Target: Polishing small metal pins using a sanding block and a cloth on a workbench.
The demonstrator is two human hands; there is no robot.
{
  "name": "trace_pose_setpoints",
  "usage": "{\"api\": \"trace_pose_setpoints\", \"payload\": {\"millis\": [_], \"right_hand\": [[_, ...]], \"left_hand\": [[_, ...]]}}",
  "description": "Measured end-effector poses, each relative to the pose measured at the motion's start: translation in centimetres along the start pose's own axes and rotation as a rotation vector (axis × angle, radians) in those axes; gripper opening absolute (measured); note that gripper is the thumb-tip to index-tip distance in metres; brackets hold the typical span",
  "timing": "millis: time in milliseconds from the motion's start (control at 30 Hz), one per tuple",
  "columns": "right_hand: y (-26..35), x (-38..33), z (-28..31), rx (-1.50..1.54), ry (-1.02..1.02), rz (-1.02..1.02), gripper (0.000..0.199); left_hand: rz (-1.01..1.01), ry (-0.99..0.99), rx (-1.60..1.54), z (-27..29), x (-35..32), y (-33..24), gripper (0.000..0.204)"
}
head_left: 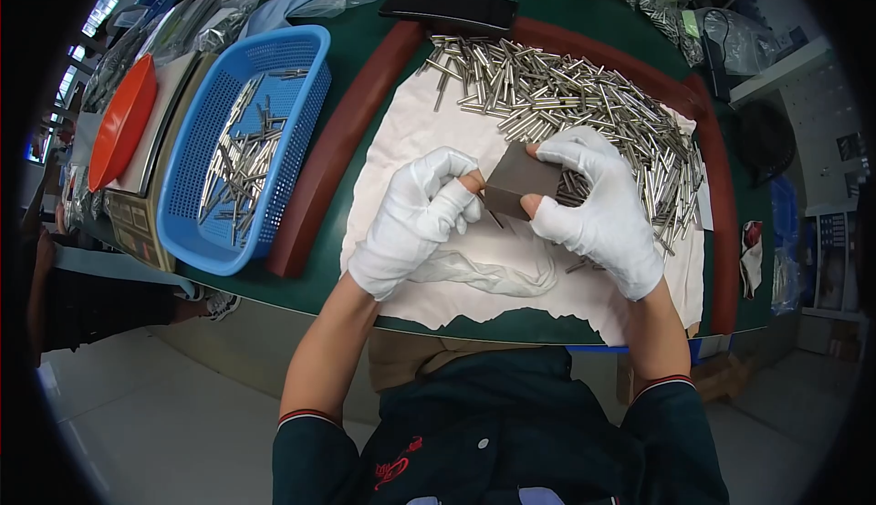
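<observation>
My right hand [593, 204], in a white glove with bare thumb and fingertip showing, grips a dark grey-brown rectangular block [523, 179] by its right side. My left hand [422, 208], gloved the same way, is closed in a pinch at the block's left edge. A thin dark metal pin [495, 219] pokes out below its fingertips; the rest of it is hidden by the fingers. Behind and right of the block, a large heap of shiny metal pins [557, 90] lies on a white cloth [392, 154]. A crumpled white cloth strip [493, 272] lies below my hands.
Brown padded bars [342, 154] border the cloth on the green table [338, 272]. Left of them, a blue perforated basket [315, 76] holds more pins, beside a red dish [123, 126]. A black phone-like slab [447, 8] rests on the far bar. Another person's leg [109, 300] shows at left.
</observation>
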State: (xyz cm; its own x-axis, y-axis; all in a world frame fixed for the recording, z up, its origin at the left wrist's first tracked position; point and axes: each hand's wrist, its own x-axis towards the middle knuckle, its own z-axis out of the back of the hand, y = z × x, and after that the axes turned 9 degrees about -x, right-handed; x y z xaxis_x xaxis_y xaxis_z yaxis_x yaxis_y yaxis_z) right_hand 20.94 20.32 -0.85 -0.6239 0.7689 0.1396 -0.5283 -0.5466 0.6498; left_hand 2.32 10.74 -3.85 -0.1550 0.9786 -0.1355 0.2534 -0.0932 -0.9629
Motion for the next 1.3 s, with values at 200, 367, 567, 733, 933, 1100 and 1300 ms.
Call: {"api": "trace_pose_setpoints", "payload": {"millis": [200,367,567,733,933,1100,1300], "right_hand": [[0.1,-0.3,-0.1,0.007,-0.013,0.096,0.053],[0.2,-0.4,0.2,0.071,0.021,0.056,0.052],[-1.8,0.4,-0.5,-0.099,-0.173,0.065,0.055],[-3.3,1.0,-1.4,-0.49,-0.323,0.206,0.057],[-0.8,0.4,-0.7,-0.565,-0.358,0.333,0.052],[2.0,-1.4,-0.9,-0.425,0.254,0.577,0.04],[0.8,-1.8,-2.5,-0.353,0.103,0.608,0.018]], "left_hand": [[0.017,0.01,-0.033,0.1,-0.1,-0.2,0.016],[-0.022,0.018,-0.005,0.1,-0.1,-0.1,0.015],[-0.035,-0.01,-0.002,0.1,0.1,-0.2,0.015],[-0.006,-0.099,-0.107,0.4,0.7,-0.1,0.017],[-0.038,-0.094,-0.401,1.9,1.0,0.9,0.02],[0.004,-0.068,-0.631,2.3,1.0,1.5,0.015],[0.014,-0.072,-0.577,2.2,1.0,1.3,0.015]]}}
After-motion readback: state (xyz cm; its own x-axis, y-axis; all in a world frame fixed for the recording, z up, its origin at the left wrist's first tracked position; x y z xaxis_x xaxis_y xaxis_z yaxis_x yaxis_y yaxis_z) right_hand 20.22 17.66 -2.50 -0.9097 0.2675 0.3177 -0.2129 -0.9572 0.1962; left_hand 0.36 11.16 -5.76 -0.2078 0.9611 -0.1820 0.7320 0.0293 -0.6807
